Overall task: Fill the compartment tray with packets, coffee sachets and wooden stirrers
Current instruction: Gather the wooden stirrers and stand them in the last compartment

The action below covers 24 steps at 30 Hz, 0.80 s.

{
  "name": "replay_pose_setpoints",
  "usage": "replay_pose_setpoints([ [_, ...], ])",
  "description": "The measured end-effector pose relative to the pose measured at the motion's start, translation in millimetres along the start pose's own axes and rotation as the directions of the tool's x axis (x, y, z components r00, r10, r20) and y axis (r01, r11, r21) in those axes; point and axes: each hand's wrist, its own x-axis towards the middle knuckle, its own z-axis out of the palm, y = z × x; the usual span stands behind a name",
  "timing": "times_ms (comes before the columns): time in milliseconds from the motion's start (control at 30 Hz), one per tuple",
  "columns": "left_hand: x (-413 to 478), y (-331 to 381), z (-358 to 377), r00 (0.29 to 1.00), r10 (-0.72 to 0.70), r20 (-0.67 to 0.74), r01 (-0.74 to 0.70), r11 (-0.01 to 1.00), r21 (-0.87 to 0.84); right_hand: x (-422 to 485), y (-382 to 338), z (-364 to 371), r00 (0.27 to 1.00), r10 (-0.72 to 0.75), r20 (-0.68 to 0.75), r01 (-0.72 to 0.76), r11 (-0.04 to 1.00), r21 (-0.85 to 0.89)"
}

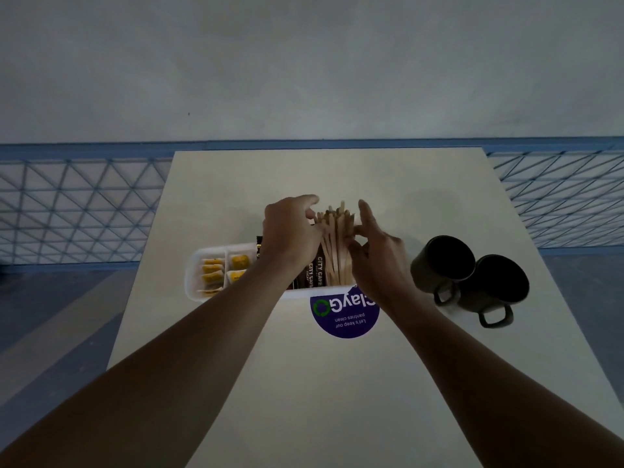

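Left hand [290, 231] cupped loosely against the left side of the wooden stirrers [334, 244], fingers curled round the tips but not clenched. Right hand [374, 251] pressed flat-fingered against the bundle's right side, index finger raised clear. Bundle stood on end between both palms in the right-hand compartment of the compartment tray [194, 282], tops fanned slightly. Coffee sachets [315, 271] lay just beside the bundle, in the next section. Yellow packets [212, 270] filled the two sections at the left end.

Best done by squeezing gently from both sides, tapping the tops level, then easing both hands off together so nothing splayed over the rim.

Counted: one tray on the table [304, 383]; two dark mugs [469, 275] near its right end; one round purple sticker [344, 315] partly under its near edge. Two sachets visibly labelled, others hidden by the left wrist. Roughly six packets showing. Stirrers too many and too close to count.
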Motion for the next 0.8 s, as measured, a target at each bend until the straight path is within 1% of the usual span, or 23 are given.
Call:
replay_pose_setpoints([
  [100,-5,-2,-8,1.0,-0.013,-0.024,0.013,1.0,-0.024,-6,-2,-3,0.998,0.058,0.031,-0.059,0.998,0.013],
  [300,-21,-11,-21,0.998,-0.047,-0.03,0.045,0.996,-0.073,-21,0,-6,0.976,0.198,0.095,-0.197,0.98,-0.018],
  [433,-34,-18,-26,0.998,-0.06,-0.035,0.058,0.997,-0.05,-32,-2,-5,0.975,0.201,0.09,-0.197,0.979,-0.053],
  [533,-33,-27,-25,0.99,-0.139,-0.024,0.139,0.99,0.006,-37,-5,-3,0.975,0.203,0.087,-0.198,0.978,-0.067],
  [633,-29,-32,-24,0.975,-0.222,-0.012,0.222,0.975,0.01,-40,-7,-2,0.976,0.196,0.096,-0.19,0.98,-0.064],
  [700,-27,-31,-23,0.975,-0.22,-0.01,0.22,0.975,0.003,-41,-7,-1,0.972,0.211,0.104,-0.206,0.977,-0.052],
  [800,-22,-29,-19,0.984,-0.177,-0.026,0.177,0.984,-0.009,-42,-6,2,0.966,0.23,0.117,-0.227,0.973,-0.038],
])
